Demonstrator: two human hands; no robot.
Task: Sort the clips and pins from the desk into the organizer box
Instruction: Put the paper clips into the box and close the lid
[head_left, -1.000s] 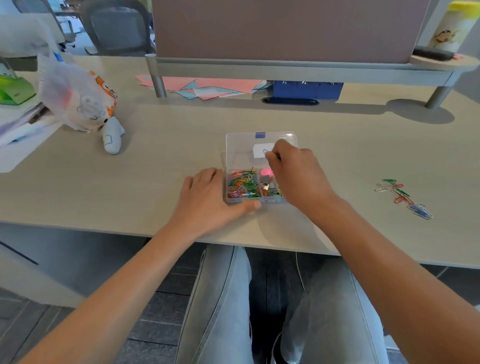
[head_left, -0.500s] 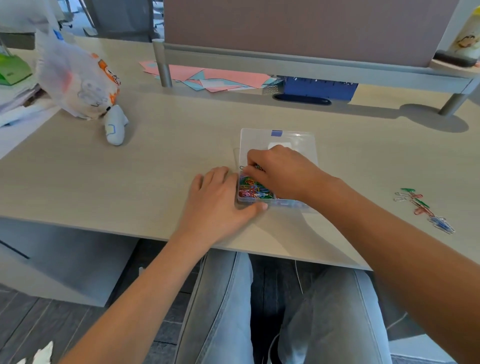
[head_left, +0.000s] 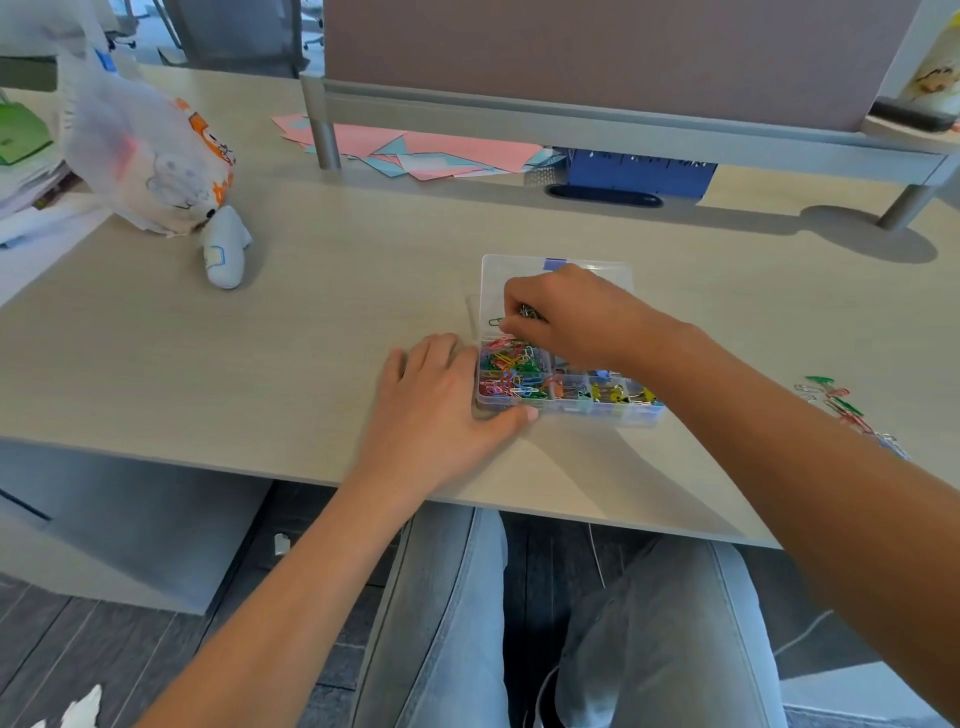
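Note:
A clear plastic organizer box (head_left: 631, 413) lies open on the desk, its lid (head_left: 493, 275) flat behind it. Colourful paper clips (head_left: 506, 371) fill its left compartment; other compartments hold small clips. My right hand (head_left: 566, 314) hovers over the box's left rear part, fingers curled around a small bunch of silvery clips (head_left: 527, 312). One green clip (head_left: 494, 322) lies on the lid just left of its fingertips. My left hand (head_left: 441, 405) rests flat on the desk, thumb against the box's front left corner. A loose group of paper clips (head_left: 841, 405) lies on the desk at the right.
A plastic bag with a toy figure (head_left: 156, 166) sits at the back left beside paper stacks. Pink and blue paper sheets (head_left: 415, 148) and a blue box (head_left: 639, 171) lie under the raised partition shelf. The desk's front edge runs just below my left hand.
My right hand moved from the lid's middle to the box's left side, over the coloured clips. The left hand stayed at the box's front corner. The camera view shifted.

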